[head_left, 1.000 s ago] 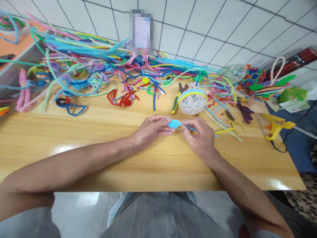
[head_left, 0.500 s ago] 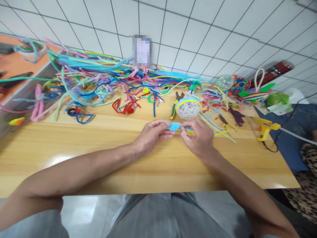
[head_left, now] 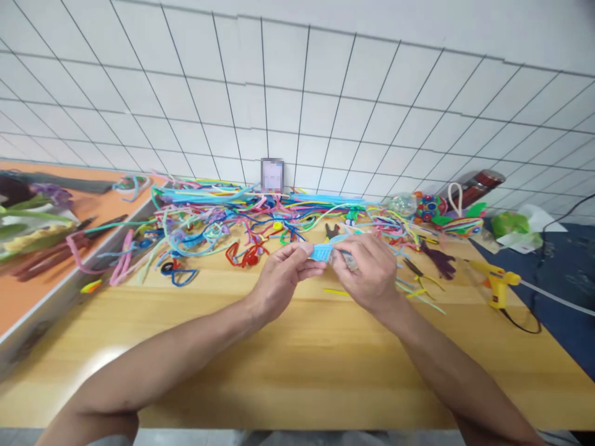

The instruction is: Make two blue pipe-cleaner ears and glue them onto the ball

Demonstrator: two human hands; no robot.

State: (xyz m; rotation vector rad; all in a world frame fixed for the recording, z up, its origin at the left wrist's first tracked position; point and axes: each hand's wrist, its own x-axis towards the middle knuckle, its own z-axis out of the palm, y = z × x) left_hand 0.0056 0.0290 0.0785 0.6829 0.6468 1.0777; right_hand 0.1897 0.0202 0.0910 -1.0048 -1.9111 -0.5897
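A small flat light-blue piece (head_left: 320, 252), seemingly made of pipe cleaner strips laid side by side, is held above the table between my two hands. The fingers and thumb of my left hand (head_left: 281, 275) are closed on its left end. At the right end my right hand (head_left: 369, 269) pinches it, with the fingertips partly hidden. Behind my right hand, mostly covered by it, is a clear ball with a blue top (head_left: 341, 238). Pliers (head_left: 331, 232) show only their jaws beside the ball. A yellow pipe cleaner (head_left: 337, 292) lies under my right hand.
Tangled coloured pipe cleaners (head_left: 218, 217) run along the tiled wall, where a phone (head_left: 272, 175) stands. To the right lie yellow-handled pliers (head_left: 421, 277), a yellow glue gun (head_left: 497, 282) with its cord and a dark bottle (head_left: 483, 188). An orange-bottomed tray (head_left: 28, 310) borders the left.
The camera view has tilted up, so more wall shows and the table sits lower. Both hands keep hold of the blue piece and now cover most of the ball.
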